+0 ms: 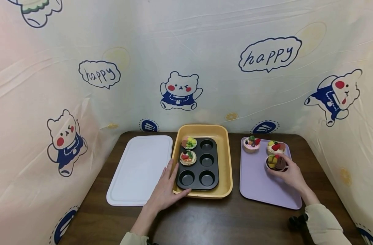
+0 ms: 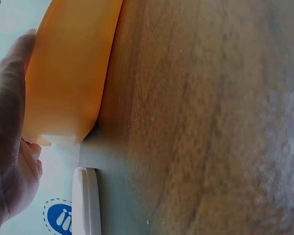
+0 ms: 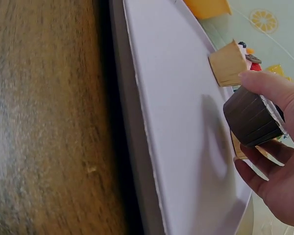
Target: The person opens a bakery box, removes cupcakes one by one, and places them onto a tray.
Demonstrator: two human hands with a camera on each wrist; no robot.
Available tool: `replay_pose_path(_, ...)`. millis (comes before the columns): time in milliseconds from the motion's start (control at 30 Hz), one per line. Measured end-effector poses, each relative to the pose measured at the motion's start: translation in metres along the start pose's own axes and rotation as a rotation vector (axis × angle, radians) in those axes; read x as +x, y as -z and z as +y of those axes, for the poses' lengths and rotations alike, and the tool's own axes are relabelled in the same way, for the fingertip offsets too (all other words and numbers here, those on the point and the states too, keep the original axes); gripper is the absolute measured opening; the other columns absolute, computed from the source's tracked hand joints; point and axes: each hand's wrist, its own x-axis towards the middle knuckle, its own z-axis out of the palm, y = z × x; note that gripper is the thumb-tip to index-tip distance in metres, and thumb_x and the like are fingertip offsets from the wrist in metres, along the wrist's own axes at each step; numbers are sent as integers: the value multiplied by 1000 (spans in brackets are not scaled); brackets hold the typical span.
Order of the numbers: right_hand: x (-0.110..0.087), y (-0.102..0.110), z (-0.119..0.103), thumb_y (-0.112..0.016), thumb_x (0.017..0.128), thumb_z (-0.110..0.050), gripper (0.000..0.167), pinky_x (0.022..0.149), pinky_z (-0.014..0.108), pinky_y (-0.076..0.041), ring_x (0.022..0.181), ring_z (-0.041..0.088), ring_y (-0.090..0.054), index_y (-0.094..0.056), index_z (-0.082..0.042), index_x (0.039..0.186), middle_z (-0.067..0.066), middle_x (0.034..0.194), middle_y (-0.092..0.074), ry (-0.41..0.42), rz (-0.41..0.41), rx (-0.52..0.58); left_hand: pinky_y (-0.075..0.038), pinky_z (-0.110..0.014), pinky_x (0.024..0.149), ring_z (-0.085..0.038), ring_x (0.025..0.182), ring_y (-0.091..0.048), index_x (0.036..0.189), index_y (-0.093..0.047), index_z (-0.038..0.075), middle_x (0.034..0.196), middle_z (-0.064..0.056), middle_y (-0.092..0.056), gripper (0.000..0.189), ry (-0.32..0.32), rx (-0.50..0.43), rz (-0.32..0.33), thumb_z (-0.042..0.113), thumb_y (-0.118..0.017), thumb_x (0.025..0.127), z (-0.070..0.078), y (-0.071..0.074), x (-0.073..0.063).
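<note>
My right hand (image 1: 292,175) grips a cupcake (image 1: 276,163) in a dark brown cup, topped with chocolate cream and yellow and red fruit. In the right wrist view this cupcake (image 3: 252,117) tilts above the purple tray (image 1: 257,183), its shadow beneath. Two paler-cupped cupcakes stand on that tray, one at the back left (image 1: 251,144), the other just behind my hand (image 1: 276,147). With fingers spread, my left hand (image 1: 163,192) rests on the front left corner of the yellow tray (image 1: 228,170). Inside lies a black muffin pan (image 1: 197,170), two fruit-topped cupcakes (image 1: 188,158) in its left column.
A white board (image 1: 138,170) lies left of the yellow tray on the dark wooden table (image 1: 204,217). Behind and at both sides hangs a printed cloth (image 1: 217,95). Four of the pan's cups, well, several front and right ones, hold nothing.
</note>
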Motion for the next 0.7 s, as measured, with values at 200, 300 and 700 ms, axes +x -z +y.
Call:
replay_pose_path(200,-1,0,1,-88,94,-23,83,107,73,-51,132,59,-57,-44,6,158,44,147,-55,-23,-5,-5,-27,-60,138,-40,173,-17,178,-19,21,189,-6,1,122,7,-5,-7,87,-67,87,1,0,0)
replay_pose_path(300,-1,0,2,-88,95,-25,84,109,74,-50,134,59,-56,-43,6,158,45,149,-54,-36,-18,-2,-26,-60,138,-40,173,-17,178,-19,21,189,-6,1,122,4,-9,-4,86,-67,87,1,0,-1)
replay_pose_path(700,1,1,2,-91,92,-33,90,113,79,-42,135,60,-50,-45,11,155,43,147,-52,-85,3,-30,-24,-58,139,-37,174,-17,178,-19,21,189,-5,0,122,-2,-10,-1,86,-67,87,0,0,0)
